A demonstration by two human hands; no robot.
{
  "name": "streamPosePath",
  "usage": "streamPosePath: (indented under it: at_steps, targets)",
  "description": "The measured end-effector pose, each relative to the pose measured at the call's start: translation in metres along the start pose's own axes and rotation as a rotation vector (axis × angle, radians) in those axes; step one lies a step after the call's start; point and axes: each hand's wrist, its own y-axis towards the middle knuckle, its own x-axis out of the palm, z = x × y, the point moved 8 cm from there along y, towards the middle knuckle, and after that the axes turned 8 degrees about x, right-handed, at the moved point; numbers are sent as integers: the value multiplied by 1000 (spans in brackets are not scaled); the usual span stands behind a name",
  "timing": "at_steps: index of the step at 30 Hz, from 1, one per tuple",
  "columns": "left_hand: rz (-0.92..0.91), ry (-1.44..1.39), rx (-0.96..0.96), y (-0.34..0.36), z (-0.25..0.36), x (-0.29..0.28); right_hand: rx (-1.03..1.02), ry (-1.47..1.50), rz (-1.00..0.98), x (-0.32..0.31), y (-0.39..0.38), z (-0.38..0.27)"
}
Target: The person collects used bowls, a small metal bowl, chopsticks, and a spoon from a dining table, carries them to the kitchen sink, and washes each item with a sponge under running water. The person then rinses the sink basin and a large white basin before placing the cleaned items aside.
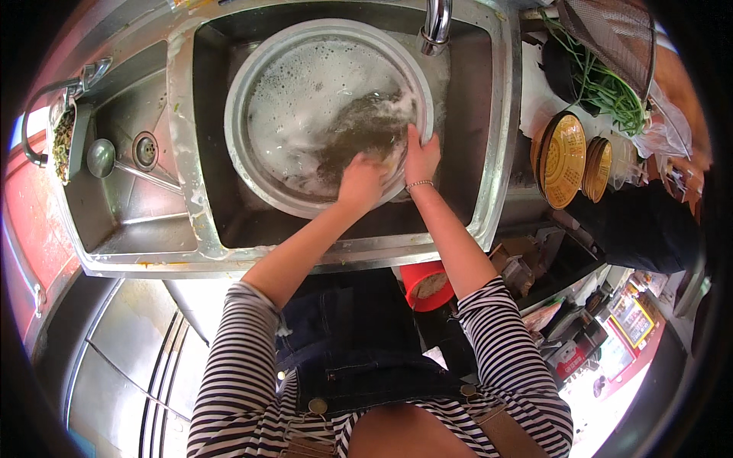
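A large round metal basin (238, 145) of foamy, murky water sits in the wide sink compartment. My left hand (363, 182) is over the basin's near right part, its fingers curled down at the water and smeared by motion. Beside it, at the right rim, is my right hand (421, 156), thumb apart and the other fingers bent inward. What those fingers hold is hidden; a faint yellowish edge shows between the hands. The water is stirred up in front of both hands, with white foam over the left part.
A chrome faucet (437, 30) hangs over the sink's far right. The smaller left compartment holds a metal ladle (101, 158). Yellow plates (565, 162) stand at the right, near green vegetables (615, 95) and a mesh strainer (611, 34). A red bucket (426, 287) is below the sink.
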Motion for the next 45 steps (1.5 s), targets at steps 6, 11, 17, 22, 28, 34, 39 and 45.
streamPosePath:
  at_steps: [6,11,17,22,28,34,39,45]
  targets:
    - [-11,63,-45,32,9,4,21,251,-70,4,0,7]
    - [58,-50,-131,11,9,4,196,361,-168,13,-1,23]
    - [125,-115,-173,64,5,4,172,568,-206,16,3,25]
    - [114,-157,-238,49,4,7,176,486,-197,18,5,33]
    - [198,-101,-139,57,8,-1,133,344,-154,14,6,28]
    - [-210,-123,-277,19,-13,24,76,100,-98,1,1,11]
    - [-434,308,-65,-70,-10,-60,78,33,-61,1,-1,7]
    - [-738,325,-257,-66,-13,-43,55,-117,-8,-2,0,5]
